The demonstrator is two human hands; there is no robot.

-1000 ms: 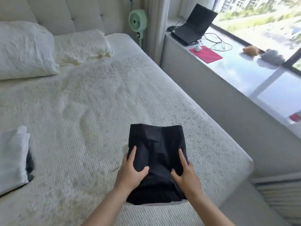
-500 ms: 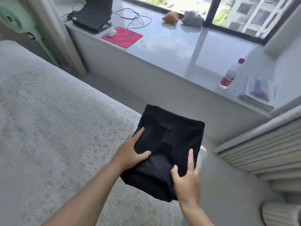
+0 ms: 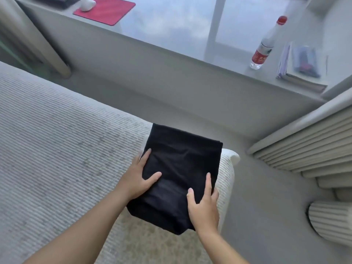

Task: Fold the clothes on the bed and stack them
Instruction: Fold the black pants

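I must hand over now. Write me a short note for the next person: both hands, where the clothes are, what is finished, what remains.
Left hand: grips the left edge of the black garment, thumb on top.
Right hand: holds its near right edge, fingers on top.
The garment is folded into a compact rectangle at the corner of the bed, partly past the edge.
Done: this piece is folded.
Left: set it on a stack; no stack or other clothes are in view.

A home bedroom is shown. A bed (image 3: 57, 149) with a ribbed off-white cover is seen from 7 to 10 o'clock; a wide window ledge (image 3: 171, 39) at 12 carries a red mouse pad (image 3: 106, 10), a computer mouse (image 3: 87, 4) and a water bottle (image 3: 264, 46).
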